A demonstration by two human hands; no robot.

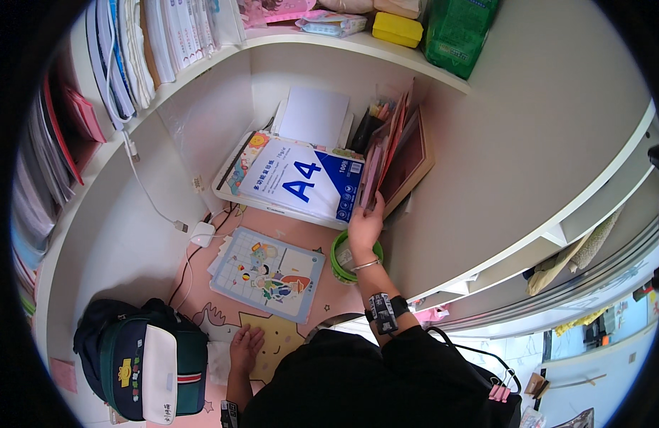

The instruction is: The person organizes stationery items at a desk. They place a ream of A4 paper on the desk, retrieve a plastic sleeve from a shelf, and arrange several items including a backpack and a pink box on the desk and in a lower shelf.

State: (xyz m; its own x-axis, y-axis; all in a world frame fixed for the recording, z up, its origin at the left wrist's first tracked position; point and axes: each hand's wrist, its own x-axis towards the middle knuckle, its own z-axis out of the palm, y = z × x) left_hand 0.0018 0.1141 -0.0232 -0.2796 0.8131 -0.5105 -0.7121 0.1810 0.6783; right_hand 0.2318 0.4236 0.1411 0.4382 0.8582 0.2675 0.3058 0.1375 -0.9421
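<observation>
My right hand (365, 228) reaches to the right side of the desk. Its fingers close on the near edge of thin pink folders or booklets (373, 167) standing upright there; exactly which ones it grips is partly hidden. A wooden-edged frame or board (409, 162) leans beside them against the side wall. Under my right wrist stands a green round bin (340, 260). My left hand (246, 348) rests open, fingers loosely apart, on the pink desk mat (278, 222). Nearest to it are a crumpled white tissue or bag (219, 362) and a blue-edged illustrated booklet stack (271, 274).
A white printer (269, 205) bears a blue-and-white pack of paper (301, 178). Behind the folders stands a dark pen holder (366, 132). A dark green backpack (142, 360) sits at the left. White cables run past an adapter (202, 234). Shelves with books (174, 36) curve overhead.
</observation>
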